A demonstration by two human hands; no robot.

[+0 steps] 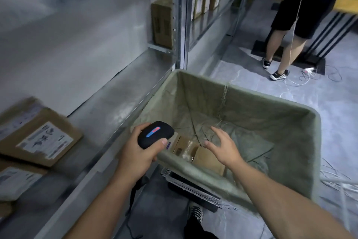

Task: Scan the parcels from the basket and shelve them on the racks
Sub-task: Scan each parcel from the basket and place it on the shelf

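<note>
My left hand (135, 151) grips a black handheld scanner (156, 134) with a lit blue and red strip, held over the near left rim of the basket. The basket (302, 120) is a cart lined with green cloth. Brown cardboard parcels (205, 156) lie at its bottom near the front wall. My right hand (222, 145) hovers open above those parcels with fingers spread, holding nothing. The metal rack shelf (116, 93) runs along the left, with two labelled parcels (40, 134) lying on it at the near left.
More upright boxes (162, 21) stand on the rack further along, behind a steel upright (180, 25). A person in black shorts (296, 16) stands at the far right by a table. White cables (310, 76) trail on the grey floor. My shoe (195, 214) is below the basket.
</note>
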